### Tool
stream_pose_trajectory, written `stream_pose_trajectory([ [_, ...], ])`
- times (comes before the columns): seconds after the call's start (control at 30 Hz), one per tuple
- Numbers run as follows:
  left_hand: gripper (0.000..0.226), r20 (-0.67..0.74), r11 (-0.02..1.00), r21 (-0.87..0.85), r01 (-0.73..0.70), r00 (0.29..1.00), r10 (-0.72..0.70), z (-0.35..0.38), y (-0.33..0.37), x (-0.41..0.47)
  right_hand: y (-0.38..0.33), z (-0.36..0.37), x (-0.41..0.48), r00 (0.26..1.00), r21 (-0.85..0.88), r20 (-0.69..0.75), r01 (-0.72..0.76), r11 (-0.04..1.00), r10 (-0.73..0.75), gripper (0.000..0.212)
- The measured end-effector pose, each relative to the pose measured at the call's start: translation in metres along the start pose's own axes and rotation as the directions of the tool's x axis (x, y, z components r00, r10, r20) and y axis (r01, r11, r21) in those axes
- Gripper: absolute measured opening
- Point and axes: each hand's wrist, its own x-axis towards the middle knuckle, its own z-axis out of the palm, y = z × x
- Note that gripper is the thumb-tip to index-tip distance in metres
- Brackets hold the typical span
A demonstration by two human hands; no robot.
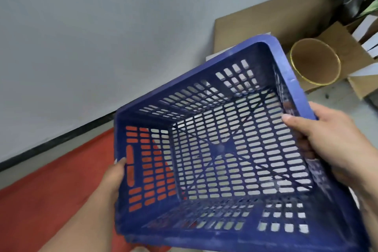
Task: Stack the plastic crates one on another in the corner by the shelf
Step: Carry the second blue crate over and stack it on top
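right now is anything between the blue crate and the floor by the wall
Nothing visible. Both hands, left hand and right hand, hold the blue crate tilted; through its slots only bare floor and red mat show.

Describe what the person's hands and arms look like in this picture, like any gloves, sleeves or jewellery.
Both hands are bare: the left hand and the right hand wear no gloves, and no rings or watch show. The forearms that enter from the bottom and right edges are uncovered too, with no sleeve in view. Fingernails look short and unpainted.
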Motion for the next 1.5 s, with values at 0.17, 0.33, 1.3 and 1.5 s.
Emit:
stream_pose_trajectory([
  [0.17, 0.039, -0.145, 0.999, -0.021, -0.028, 0.989, 0.024, -0.044, 0.0, 0.018, 0.0, 0.02, 0.012, 0.998, -0.167, -0.05, 0.03, 0.986, -0.039, 0.02],
  [0.33, 0.045, -0.151, 0.995, 0.02, -0.102, 0.983, 0.104, -0.107, -0.014, 0.051, 0.013, 0.059, 0.019, 0.998, -0.235, -0.051, -0.049, 0.971, 0.038, 0.023],
  [1.3, 0.049, -0.469, 0.964, -0.24, -0.115, 0.883, -0.012, -0.38, -0.197, 0.089, 0.106, 0.391, 0.006, 0.94, -0.359, 0.32, 0.002, 0.933, 0.121, 0.031],
  [1.5, 0.065, -0.454, 0.985, -0.17, -0.015, 0.889, -0.065, -0.394, -0.24, 0.1, 0.116, 0.385, -0.004, 0.945, -0.323, 0.277, -0.08, 0.943, 0.176, 0.037],
])
